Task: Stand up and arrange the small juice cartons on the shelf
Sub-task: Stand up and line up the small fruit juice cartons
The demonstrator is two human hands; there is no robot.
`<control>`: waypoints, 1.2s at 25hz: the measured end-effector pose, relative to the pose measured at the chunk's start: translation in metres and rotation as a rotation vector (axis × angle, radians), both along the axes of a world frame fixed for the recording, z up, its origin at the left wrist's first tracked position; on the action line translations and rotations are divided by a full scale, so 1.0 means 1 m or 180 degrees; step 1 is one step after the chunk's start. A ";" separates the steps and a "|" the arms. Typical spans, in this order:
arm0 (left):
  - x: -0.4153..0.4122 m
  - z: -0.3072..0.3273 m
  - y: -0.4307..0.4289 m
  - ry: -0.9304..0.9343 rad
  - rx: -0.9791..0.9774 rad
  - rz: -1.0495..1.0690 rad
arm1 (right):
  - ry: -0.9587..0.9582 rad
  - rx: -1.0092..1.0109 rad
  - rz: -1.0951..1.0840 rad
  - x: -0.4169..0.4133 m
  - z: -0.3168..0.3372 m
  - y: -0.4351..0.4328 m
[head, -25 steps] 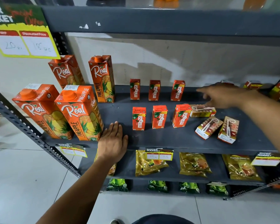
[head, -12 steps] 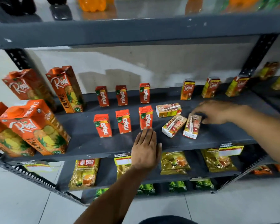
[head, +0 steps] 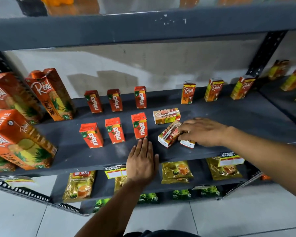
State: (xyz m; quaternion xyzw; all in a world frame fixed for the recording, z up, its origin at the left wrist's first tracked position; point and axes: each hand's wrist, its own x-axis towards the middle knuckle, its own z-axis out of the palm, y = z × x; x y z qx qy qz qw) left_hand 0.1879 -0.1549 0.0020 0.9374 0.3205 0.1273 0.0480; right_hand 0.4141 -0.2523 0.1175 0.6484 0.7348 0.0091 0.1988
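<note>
On the grey shelf [head: 229, 117] three small juice cartons lay on their sides: one flat behind [head: 166, 115], one tilted carton [head: 168, 135] in front of it, and a third [head: 187, 144] mostly hidden under the right hand [head: 202, 131]. That hand's fingers were curled down over the two nearer cartons, touching them, though I could not tell whether it had closed on either. The left hand [head: 141, 162] lay open and flat on the shelf's front edge, holding nothing, its fingertips just beside the nearest standing Maaza carton [head: 139, 125]. To my eye the risk lay there: tipping a fallen carton upright so near that row could knock the neighbour over, and two cartons taken together might slip, since they looked light and smooth.
</note>
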 end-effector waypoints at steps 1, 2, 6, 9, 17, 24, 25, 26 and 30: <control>0.000 -0.001 0.000 -0.0003 0.0013 -0.0006 | 0.0129 0.0066 -0.0122 0.000 0.000 0.001; 0.000 -0.001 0.000 -0.0009 0.0033 -0.0003 | 0.0140 0.0105 -0.0026 0.003 -0.003 0.000; -0.002 0.001 0.001 -0.0055 -0.0007 -0.0082 | 0.0091 0.0217 0.0081 0.016 0.012 -0.009; -0.003 -0.001 0.002 -0.0161 -0.0014 -0.0105 | -0.0219 0.0334 -0.0297 0.038 0.042 -0.014; 0.002 -0.004 -0.003 -0.0147 0.0215 0.0093 | -0.0360 0.0520 -0.0075 0.098 0.076 0.004; 0.008 -0.005 -0.010 -0.0158 0.0320 0.0409 | 0.0619 0.0251 -0.0439 0.091 0.061 0.008; 0.009 -0.005 -0.012 -0.0151 0.0303 0.0445 | 0.0790 0.0487 -0.0834 0.088 0.057 0.007; 0.009 -0.005 -0.013 -0.0150 0.0309 0.0481 | 0.0931 0.0671 -0.1251 0.084 0.052 0.007; 0.012 -0.003 -0.014 -0.0138 0.0300 0.0585 | 0.1566 0.1027 -0.2387 0.060 0.030 0.000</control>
